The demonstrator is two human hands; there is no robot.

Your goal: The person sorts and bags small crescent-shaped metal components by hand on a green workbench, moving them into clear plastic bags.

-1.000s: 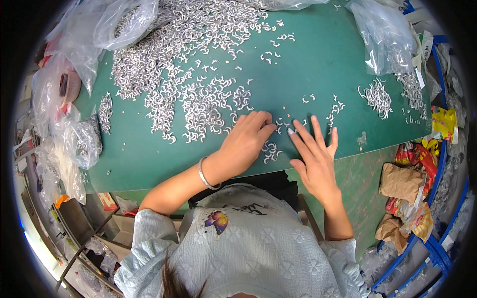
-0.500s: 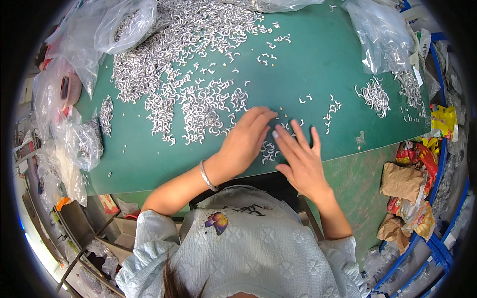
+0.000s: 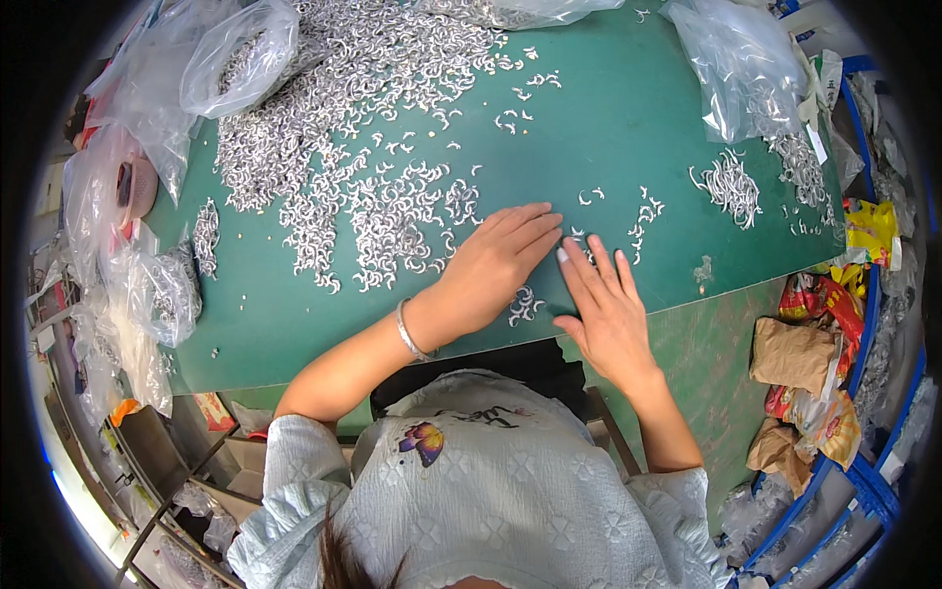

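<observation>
My left hand (image 3: 489, 270), with a silver bangle (image 3: 406, 332) at the wrist, is stretched out low over the green tabletop (image 3: 579, 128), fingers side by side. What lies under its palm is hidden. To its right, my right hand (image 3: 610, 324) lies flat with its fingers apart. A few small silvery crescent-shaped pieces (image 3: 577, 235) show at the right fingertips. Between the two hands, near the table's edge, sits a small cluster of crescents (image 3: 525, 306). Left of my left hand spreads a group of the same pieces (image 3: 397, 221), trailing from a large heap (image 3: 285, 133).
Clear plastic bags (image 3: 240, 59) stand at the far left, with a pink basket (image 3: 140, 187) beside them. At the right are a pile of longer curved pieces (image 3: 731, 188) and another clear bag (image 3: 736, 79). Brown paper (image 3: 790, 353) and coloured packets lie on a blue-framed rack (image 3: 868, 486).
My left hand has moved slightly right and its fingers have straightened. The right hand has shifted a little right and its fingers are closer together. The whole view has shifted slightly.
</observation>
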